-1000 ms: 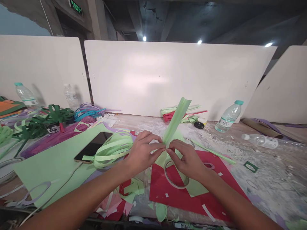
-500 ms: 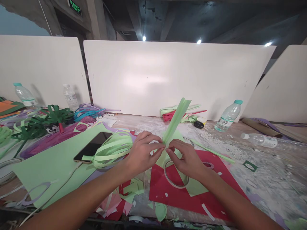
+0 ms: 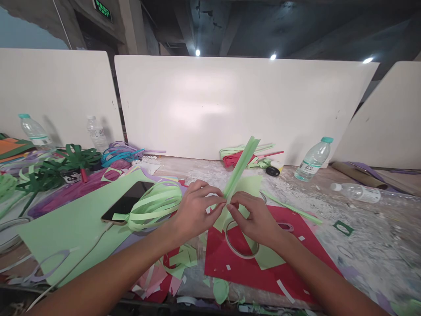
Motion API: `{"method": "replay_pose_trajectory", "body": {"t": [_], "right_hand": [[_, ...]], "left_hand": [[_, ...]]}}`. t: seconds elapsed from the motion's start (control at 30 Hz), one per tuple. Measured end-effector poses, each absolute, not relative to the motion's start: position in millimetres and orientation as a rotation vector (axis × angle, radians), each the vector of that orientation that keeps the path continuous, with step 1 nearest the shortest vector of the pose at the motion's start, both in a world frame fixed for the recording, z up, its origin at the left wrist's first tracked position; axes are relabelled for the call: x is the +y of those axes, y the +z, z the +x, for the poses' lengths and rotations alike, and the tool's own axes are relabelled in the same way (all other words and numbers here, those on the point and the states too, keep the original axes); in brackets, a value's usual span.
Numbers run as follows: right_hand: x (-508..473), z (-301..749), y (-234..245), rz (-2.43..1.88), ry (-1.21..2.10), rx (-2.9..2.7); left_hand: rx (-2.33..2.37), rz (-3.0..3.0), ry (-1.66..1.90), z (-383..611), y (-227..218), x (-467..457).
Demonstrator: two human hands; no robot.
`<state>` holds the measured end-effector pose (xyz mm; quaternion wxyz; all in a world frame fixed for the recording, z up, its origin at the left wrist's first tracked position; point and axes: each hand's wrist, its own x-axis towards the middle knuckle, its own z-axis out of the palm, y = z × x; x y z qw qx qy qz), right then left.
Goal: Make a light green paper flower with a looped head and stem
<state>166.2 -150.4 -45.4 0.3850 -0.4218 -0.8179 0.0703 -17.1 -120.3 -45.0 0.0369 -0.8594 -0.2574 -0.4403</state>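
Paper, pale green and folded or curled along its length (image 3: 241, 166), stands up from the meeting fingertips towards one o'clock, and it is the thing that has just altered. Its top end looks narrower than a moment ago and has dipped slightly, swinging a little towards twelve. At two o'clock from the fingertips, more of a light green sheet (image 3: 252, 184) now shows past the knuckles; whether it joins the upright piece cannot be told.

Both hands have hardly shifted. The left hand (image 3: 199, 204) has its grip pinched on the lower part of the paper between thumb and fingers; the right hand (image 3: 255, 217) appears to pinch the same spot from the three o'clock side, fingertips almost meeting. My reading is that small finger movements are turning or tightening the paper, so the work is advancing by shape rather than by place.

Below, at five o'clock, a ring (image 3: 241, 256) lies on the red sheet (image 3: 219, 259) on the desk (image 3: 378, 259). A bundle of looped green strips (image 3: 156, 206) sits at nine o'clock, against the phone (image 3: 126, 205).
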Motion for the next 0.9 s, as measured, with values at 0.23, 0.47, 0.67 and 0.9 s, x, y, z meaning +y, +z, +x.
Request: {"method": "replay_pose_trajectory", "body": {"t": [0.23,0.47,0.67,0.9], "right_hand": [[-151,165,-45,-1.074,0.191,-2.078],[-145,169,-45,-1.195,0.249,-1.985],[-139,176,-48,-1.24,0.36,-1.94],[-141,174,-42,-1.234,0.475,-1.896]], "left_hand": [[-0.79,-2.633,-1.336,-16,-44,-121],[-0.92,-2.532,-1.427,-22,-39,-112],[-1.13,-2.277,-1.624,-49,-7,-89],[-1.56,-1.814,-2.239,-98,3,-39]]}}
